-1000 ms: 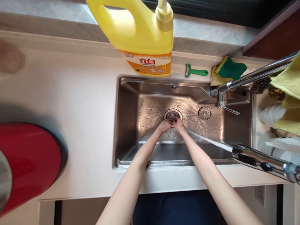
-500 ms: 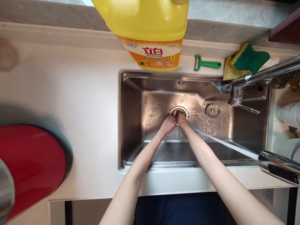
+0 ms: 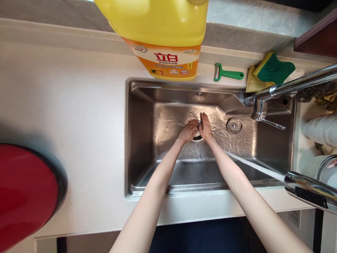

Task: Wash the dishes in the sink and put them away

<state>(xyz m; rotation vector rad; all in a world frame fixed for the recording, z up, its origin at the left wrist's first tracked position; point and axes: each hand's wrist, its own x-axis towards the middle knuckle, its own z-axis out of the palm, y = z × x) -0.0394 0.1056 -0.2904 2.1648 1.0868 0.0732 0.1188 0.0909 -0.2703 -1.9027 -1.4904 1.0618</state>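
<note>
Steel, wet and shiny, surrounds your hands, so slipping looks like the first risk. Your left hand and right hand reach into the sink on either side of the drain strainer, whose mesh shows between them in the sink floor. Your fingers are stretched out and released, with nothing visible in their grasp (their undersides are hidden, so I cannot tell whether they press on the mesh). Wet fingertips could easily skid off its smooth rim. Water pours from the tap head close by your right arm; should that arm drift into the stream, spray could jump the front edge. Your bracelet might also snag on the strainer.
</note>
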